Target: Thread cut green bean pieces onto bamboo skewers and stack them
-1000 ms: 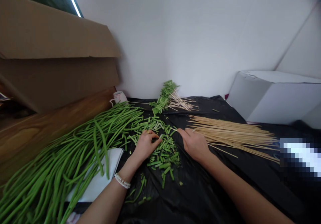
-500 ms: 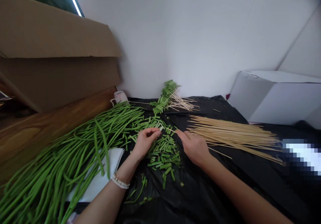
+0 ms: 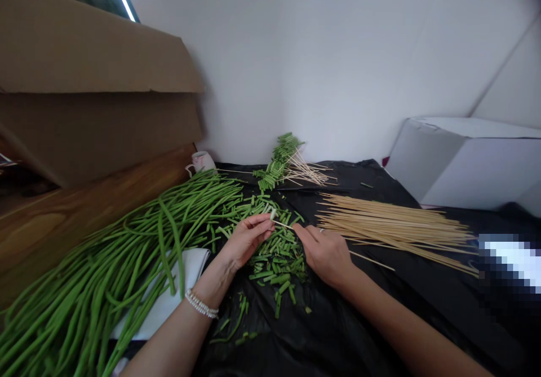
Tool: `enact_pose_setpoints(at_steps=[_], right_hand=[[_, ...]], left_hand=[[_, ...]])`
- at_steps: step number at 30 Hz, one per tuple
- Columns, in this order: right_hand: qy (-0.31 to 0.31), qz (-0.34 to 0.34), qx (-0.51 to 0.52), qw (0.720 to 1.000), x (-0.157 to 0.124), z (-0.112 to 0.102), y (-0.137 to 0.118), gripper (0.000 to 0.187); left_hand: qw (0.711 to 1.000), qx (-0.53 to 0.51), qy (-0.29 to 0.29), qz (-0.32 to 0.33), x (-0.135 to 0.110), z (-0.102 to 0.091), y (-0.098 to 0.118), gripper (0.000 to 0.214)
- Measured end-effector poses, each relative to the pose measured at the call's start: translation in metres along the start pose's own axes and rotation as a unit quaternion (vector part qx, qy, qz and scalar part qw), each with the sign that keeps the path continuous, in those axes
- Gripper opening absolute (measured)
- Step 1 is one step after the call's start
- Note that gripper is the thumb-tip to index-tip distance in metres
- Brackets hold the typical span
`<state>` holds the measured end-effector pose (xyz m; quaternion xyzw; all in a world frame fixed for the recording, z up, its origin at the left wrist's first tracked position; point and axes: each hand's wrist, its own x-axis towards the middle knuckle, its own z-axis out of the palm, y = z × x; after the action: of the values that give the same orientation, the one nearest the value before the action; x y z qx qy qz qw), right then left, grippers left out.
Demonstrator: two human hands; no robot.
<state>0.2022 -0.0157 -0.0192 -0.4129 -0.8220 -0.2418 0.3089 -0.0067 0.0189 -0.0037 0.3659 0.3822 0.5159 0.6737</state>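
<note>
My left hand (image 3: 250, 238) is closed, pinching a short cut piece of green bean (image 3: 273, 214) between thumb and fingertips. My right hand (image 3: 325, 250) is closed around a thin wooden skewer (image 3: 284, 225), whose tip end reaches left to the bean piece; whether it has pierced the piece I cannot tell. Beneath and between both hands lies a loose pile of cut bean pieces (image 3: 281, 256). Long uncut green beans (image 3: 127, 264) are heaped to the left of my left hand. Beyond my right hand lies a bundle of wooden skewers (image 3: 393, 222).
Filled bean skewers (image 3: 279, 160) are stacked by the wall, their bare sticks pointing right. A mug (image 3: 202, 163) stands at the back left beside a large cardboard box (image 3: 97, 123). A white box (image 3: 460, 163) is at the right. Black plastic sheeting (image 3: 296, 343) covers the table.
My right hand has moved slightly left and down, and the skewer now meets the bean piece in my left hand. My left hand has shifted slightly and turned a little.
</note>
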Motion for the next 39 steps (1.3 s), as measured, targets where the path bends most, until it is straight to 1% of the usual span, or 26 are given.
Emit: enact_pose_setpoints(at_steps=[4, 10, 18, 22, 27, 31, 37, 39], right_hand=[[-0.004, 0.000, -0.007, 1.000, -0.0002, 0.0000, 0.0000, 0.032], [-0.016, 0.006, -0.013, 1.000, -0.0010, 0.0012, -0.0003, 0.032], [-0.035, 0.018, -0.013, 0.999, -0.0022, 0.0029, 0.0000, 0.032], [-0.034, 0.018, -0.010, 0.999, -0.0020, 0.0030, 0.0001, 0.031], [-0.035, 0.019, -0.002, 0.999, -0.0018, 0.0020, -0.0009, 0.032], [-0.038, 0.022, 0.001, 0.999, -0.0014, 0.0015, -0.0012, 0.032], [-0.046, 0.029, 0.002, 0.999, -0.0006, 0.0011, -0.0008, 0.031], [-0.047, 0.030, 0.003, 0.998, -0.0005, 0.0008, -0.0010, 0.032]], left_hand=[[1.000, -0.002, -0.004, -0.003, 0.0003, -0.0005, -0.0026, 0.029], [1.000, 0.000, -0.016, 0.014, -0.0002, 0.0008, -0.0034, 0.026], [1.000, 0.013, -0.007, 0.019, -0.0009, 0.0027, -0.0011, 0.023], [1.000, -0.008, 0.014, 0.019, 0.0000, 0.0028, -0.0018, 0.025], [0.999, -0.026, 0.041, 0.024, 0.0025, 0.0012, -0.0036, 0.023], [0.999, -0.006, 0.027, 0.019, 0.0013, 0.0027, -0.0055, 0.023], [1.000, 0.025, -0.017, -0.008, -0.0042, 0.0070, -0.0062, 0.028], [1.000, 0.020, -0.011, -0.012, -0.0038, 0.0065, -0.0061, 0.027]])
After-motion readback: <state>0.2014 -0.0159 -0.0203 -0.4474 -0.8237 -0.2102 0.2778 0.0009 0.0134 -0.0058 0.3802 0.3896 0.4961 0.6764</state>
